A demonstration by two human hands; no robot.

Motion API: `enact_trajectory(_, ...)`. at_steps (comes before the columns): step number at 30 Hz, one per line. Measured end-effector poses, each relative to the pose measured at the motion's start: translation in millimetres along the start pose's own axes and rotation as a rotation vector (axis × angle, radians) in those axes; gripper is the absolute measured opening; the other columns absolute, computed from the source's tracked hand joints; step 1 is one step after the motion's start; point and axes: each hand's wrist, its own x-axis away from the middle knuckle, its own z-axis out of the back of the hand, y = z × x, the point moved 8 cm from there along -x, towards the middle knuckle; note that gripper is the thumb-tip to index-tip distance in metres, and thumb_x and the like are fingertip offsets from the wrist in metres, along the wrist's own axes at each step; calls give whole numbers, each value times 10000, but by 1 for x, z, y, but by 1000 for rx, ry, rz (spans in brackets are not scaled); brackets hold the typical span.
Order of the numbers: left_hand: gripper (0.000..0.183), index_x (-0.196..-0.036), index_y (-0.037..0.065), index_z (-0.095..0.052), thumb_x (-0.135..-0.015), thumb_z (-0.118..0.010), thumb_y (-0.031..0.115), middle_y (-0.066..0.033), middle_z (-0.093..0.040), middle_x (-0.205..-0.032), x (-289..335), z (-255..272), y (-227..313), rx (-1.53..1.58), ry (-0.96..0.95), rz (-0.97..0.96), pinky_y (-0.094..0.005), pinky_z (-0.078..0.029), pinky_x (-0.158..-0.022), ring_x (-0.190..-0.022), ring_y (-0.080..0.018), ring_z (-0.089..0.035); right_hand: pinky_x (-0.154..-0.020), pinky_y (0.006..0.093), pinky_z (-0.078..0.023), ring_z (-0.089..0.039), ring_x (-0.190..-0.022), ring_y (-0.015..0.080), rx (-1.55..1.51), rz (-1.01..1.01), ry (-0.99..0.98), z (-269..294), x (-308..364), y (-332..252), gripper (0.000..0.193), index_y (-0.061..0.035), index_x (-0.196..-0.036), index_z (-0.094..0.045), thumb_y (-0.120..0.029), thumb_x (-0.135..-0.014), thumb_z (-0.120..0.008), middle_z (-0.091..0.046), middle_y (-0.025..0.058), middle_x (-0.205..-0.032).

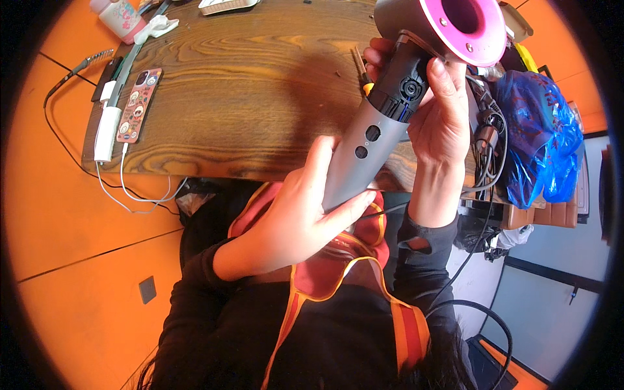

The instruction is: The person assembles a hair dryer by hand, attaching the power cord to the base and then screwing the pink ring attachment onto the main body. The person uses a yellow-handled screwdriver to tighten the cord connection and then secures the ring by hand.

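Note:
A grey hair dryer (pixel 406 68) with a pink ring at its head is held tilted over the table's front edge, head to the upper right. Its grey handle sleeve (pixel 361 153) sits low on the handle, baring black inner parts (pixel 411 84) above it. My left hand (pixel 292 208) is closed around the sleeve's lower end, thumb along one side. Just under the head, my right hand (pixel 445 104) wraps the upper handle from behind, its thumb up beside the bared section. A thin tool with a yellow-orange end (pixel 367 87) lies behind the dryer, partly hidden.
On the wooden table (pixel 247 84), a patterned phone (pixel 139 105) and a white power strip (pixel 108 133) lie at the left. A pink-and-white bottle (pixel 120 23) is at the far left. Blue plastic bag (pixel 539 136) and dark cables (pixel 487 143) crowd the right edge.

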Motion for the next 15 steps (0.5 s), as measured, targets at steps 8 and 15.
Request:
enact_trajectory(8,514,-1135,-65,-315,-812,-645,159,-261,-569,-778,4,3,3,-272,145,-34,-419,-461,-559,-690,-386,-608,-860,433,-503,-603,-967,363,24,-3,44,4,0,5,427,1,-1247,-338,-151,-886,-509,-555,300,-1067)
enact_trajectory(15,537,-1178,1,-325,-774,-668,94,-127,-556,-828,2,4,-4,-139,58,21,-315,-460,-655,-733,-204,-578,-834,412,-519,-608,-960,352,8,9,21,-1,0,5,418,14,-1235,-360,-156,-884,-512,-553,308,-1061)
